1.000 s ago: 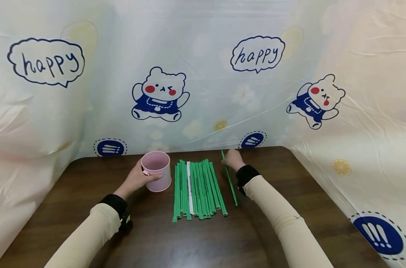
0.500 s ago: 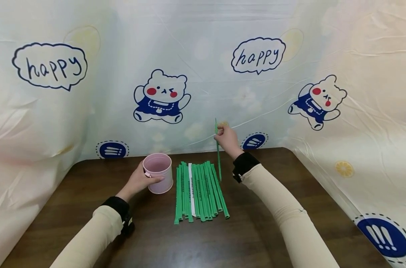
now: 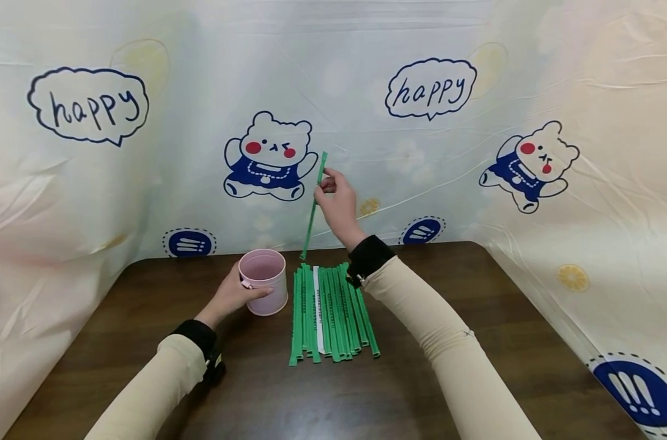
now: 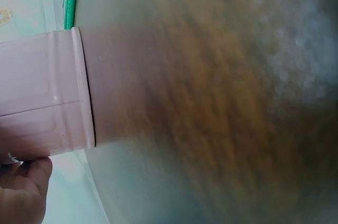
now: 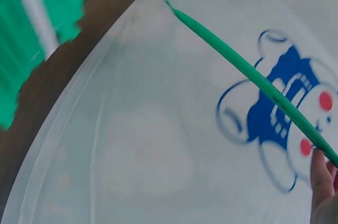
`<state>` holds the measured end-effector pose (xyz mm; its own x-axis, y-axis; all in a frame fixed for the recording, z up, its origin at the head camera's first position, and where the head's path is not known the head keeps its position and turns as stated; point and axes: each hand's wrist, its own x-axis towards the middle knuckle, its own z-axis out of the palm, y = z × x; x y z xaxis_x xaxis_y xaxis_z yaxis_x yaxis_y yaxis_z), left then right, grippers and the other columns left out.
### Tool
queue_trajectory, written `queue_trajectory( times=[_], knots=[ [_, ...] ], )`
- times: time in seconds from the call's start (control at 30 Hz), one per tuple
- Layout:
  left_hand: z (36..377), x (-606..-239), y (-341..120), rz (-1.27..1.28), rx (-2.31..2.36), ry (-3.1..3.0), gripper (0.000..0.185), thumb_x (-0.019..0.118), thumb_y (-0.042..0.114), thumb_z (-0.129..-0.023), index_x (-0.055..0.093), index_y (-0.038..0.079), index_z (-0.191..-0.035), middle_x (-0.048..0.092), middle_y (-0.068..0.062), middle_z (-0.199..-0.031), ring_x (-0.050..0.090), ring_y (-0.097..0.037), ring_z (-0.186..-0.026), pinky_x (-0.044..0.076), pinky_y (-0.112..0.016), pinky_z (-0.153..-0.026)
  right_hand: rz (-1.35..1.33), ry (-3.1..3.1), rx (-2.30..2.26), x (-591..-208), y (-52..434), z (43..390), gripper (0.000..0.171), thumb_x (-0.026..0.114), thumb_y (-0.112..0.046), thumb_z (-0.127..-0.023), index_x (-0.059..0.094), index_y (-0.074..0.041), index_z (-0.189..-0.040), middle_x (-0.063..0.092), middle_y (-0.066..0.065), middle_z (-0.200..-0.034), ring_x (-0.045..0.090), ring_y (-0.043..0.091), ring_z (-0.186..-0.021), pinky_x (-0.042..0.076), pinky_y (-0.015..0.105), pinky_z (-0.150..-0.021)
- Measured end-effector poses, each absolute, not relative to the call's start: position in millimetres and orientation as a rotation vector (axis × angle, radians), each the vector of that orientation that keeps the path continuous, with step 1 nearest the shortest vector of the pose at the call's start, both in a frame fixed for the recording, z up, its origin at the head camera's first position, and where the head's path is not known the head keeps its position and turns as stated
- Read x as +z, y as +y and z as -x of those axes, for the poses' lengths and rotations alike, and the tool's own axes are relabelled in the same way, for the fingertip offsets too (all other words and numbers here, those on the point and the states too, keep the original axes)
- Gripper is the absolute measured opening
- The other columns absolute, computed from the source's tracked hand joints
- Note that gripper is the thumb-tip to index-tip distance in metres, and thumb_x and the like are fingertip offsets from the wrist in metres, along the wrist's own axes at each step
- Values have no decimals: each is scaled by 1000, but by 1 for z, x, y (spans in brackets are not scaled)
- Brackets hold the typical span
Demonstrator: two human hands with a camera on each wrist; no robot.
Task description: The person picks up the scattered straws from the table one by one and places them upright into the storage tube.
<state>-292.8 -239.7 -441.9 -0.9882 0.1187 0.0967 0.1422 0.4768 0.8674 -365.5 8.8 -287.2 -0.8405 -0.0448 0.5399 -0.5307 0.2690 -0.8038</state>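
My right hand point(image 3: 335, 198) pinches one green wrapped straw point(image 3: 313, 206) near its top and holds it up in the air, slightly tilted, its lower end above the far end of the straw row. The right wrist view shows the same straw point(image 5: 253, 78) running to my fingertips point(image 5: 322, 176). My left hand point(image 3: 231, 296) grips the side of a pink cup point(image 3: 264, 288) standing upright on the dark wooden table point(image 3: 322, 391). The pink cup point(image 4: 42, 97) fills the left of the left wrist view, my fingers point(image 4: 21, 189) below it. Several green straws point(image 3: 333, 311) lie side by side right of the cup.
One white-wrapped straw point(image 3: 318, 315) lies among the green ones. A plastic sheet printed with bears point(image 3: 269, 156) and "happy" bubbles point(image 3: 431, 88) walls in the table at the back and both sides. Bare table lies in front and to the right.
My right hand lifted the single green straw off the table, raised it higher and carried it left, from beside the row to above its far end near the cup. The left hand stayed on the cup.
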Motion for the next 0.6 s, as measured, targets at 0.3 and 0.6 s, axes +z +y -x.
queue_trajectory(
  times=[0.3, 0.6],
  knots=[
    [292, -448, -239, 226, -1584, -2682, 95, 81, 27, -88, 20, 7, -158, 41, -24, -155, 43, -44, -142, 39, -68, -115, -625, -2130, 1752, -318, -30, 343, 46, 60, -1, -99, 50, 5, -143, 65, 25, -118, 66, 36, -111, 62, 34, -88],
    [293, -447, -241, 246, -1571, -2647, 94, 81, 24, -87, 22, 5, -157, 43, -26, -152, 45, -44, -138, 41, -66, -114, -685, -2344, 1776, -366, -34, 332, 50, 57, -5, -103, 43, 2, -150, 62, 24, -126, 64, 35, -121, 55, 33, -102]
  ],
)
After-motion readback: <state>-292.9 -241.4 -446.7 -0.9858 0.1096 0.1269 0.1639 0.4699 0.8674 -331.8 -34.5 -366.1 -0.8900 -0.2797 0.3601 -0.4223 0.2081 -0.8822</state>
